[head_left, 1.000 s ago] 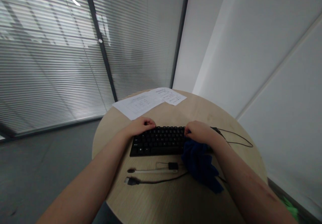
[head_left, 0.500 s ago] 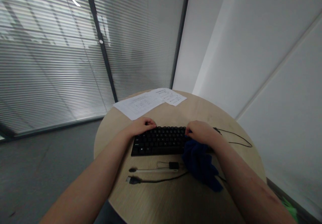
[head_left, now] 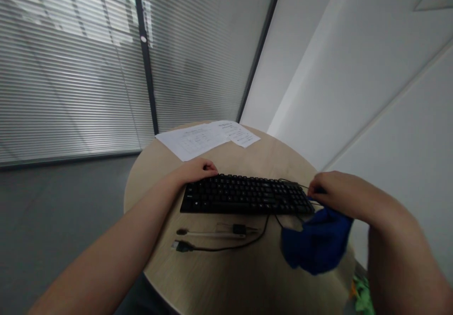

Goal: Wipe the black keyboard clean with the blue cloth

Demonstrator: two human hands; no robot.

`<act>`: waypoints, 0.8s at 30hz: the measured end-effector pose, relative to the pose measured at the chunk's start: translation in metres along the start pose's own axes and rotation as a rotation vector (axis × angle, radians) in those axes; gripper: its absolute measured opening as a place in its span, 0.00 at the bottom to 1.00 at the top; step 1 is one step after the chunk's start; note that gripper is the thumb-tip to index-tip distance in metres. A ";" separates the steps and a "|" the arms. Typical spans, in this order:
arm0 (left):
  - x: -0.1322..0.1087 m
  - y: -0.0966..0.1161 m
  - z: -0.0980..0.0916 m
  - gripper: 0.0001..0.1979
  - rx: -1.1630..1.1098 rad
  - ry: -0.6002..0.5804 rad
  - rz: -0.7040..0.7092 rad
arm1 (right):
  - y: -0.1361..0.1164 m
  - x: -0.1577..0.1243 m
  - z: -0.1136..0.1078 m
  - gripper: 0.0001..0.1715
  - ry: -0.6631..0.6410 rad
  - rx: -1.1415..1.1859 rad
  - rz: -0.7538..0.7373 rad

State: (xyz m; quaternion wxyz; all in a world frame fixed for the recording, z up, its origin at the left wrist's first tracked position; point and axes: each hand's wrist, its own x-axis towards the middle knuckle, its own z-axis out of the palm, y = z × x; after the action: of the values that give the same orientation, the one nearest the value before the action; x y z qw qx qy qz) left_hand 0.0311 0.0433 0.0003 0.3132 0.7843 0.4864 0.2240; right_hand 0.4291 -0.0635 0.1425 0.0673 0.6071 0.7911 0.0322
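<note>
Left hand: fingers curled at far edge of keyboard, left end; cannot tell if pinching. Right hand: pinching blue cloth, off keyboard's right end. USB cable: near side of keyboard. Papers: beyond keyboard.

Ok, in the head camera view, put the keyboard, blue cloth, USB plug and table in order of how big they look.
Largest to smallest:
Table
Keyboard
Blue cloth
USB plug

Dimly lit, cloth perhaps motion-blurred
</note>
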 end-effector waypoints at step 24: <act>-0.002 0.000 -0.003 0.20 -0.004 0.007 0.011 | -0.058 0.063 0.107 0.19 0.107 0.239 -0.106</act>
State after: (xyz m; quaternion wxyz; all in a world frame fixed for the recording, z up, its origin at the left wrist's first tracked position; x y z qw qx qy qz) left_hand 0.0280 0.0427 0.0026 0.3121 0.7855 0.4827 0.2293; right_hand 0.3730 -0.0210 0.0247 -0.0461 0.5657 0.8226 -0.0336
